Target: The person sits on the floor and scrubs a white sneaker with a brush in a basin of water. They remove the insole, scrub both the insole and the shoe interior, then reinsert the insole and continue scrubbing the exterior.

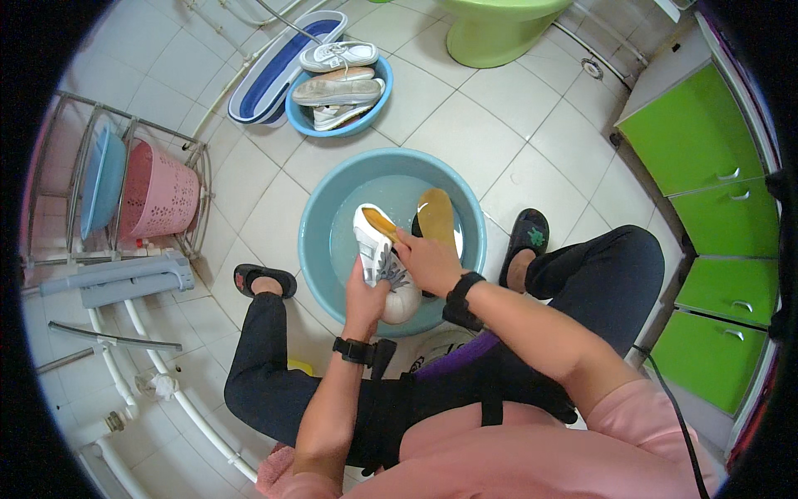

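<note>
My left hand [366, 292] grips a white sneaker [374, 246] with silver-grey panels and grey laces by its side, over a blue plastic basin [315, 206]. The sneaker's heel points away from me, its rounded toe towards me. The fingers of my right hand [430, 259] are closed at the sneaker's opening, by its tongue. Inside the opening shows an ochre insole or lining; whether my fingers pinch it is hidden. Another ochre insole [436, 212] lies in the basin's water, right of the sneaker. A dark object beneath it is mostly covered.
A smaller blue basin [383, 112] piled with several shoes [340, 93] stands beyond, beside a blue-and-white collapsible tub [252, 93]. At left, a metal rack [202, 162] holds a pink basket [171, 193]. Green cabinets [704, 137] line the right; a green toilet base [480, 40] stands ahead.
</note>
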The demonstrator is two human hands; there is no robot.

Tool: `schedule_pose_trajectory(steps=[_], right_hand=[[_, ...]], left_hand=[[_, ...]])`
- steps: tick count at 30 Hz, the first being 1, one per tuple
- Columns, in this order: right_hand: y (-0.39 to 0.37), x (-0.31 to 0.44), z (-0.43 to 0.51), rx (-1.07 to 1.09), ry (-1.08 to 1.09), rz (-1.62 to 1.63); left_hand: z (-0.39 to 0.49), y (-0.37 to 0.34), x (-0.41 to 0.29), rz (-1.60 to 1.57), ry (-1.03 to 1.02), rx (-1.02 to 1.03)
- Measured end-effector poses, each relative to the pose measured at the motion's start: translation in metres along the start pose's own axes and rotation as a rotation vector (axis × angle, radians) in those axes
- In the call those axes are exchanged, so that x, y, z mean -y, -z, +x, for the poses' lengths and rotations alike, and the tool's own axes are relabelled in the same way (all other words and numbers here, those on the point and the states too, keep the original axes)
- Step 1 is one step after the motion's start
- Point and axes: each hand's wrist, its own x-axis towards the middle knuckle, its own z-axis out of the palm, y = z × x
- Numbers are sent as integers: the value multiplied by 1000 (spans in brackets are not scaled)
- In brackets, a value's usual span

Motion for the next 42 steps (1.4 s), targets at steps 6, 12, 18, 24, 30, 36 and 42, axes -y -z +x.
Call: schedule_pose_trajectory(steps=[6, 12, 18, 24, 30, 36, 42], right_hand=[[7, 4, -2, 139, 4, -3], [5, 3, -2, 153, -26, -20], [2, -1, 4, -18, 57, 7], [9, 10, -2, 105, 90, -6], [25, 14, 8, 117, 117, 12], [26, 23, 9, 9, 234, -87], [25, 29, 0, 222, 132, 7]], left_hand=[[0, -7, -1, -129, -27, -30], [6, -6, 5, -106, 59, -12], [0, -6, 5, -44, 8, 15], [6, 10, 6, -253, 73, -54], [13, 23, 3, -240, 52, -11], [10, 45, -2, -306, 75, 41], [11, 44, 1, -317, 117, 5]])
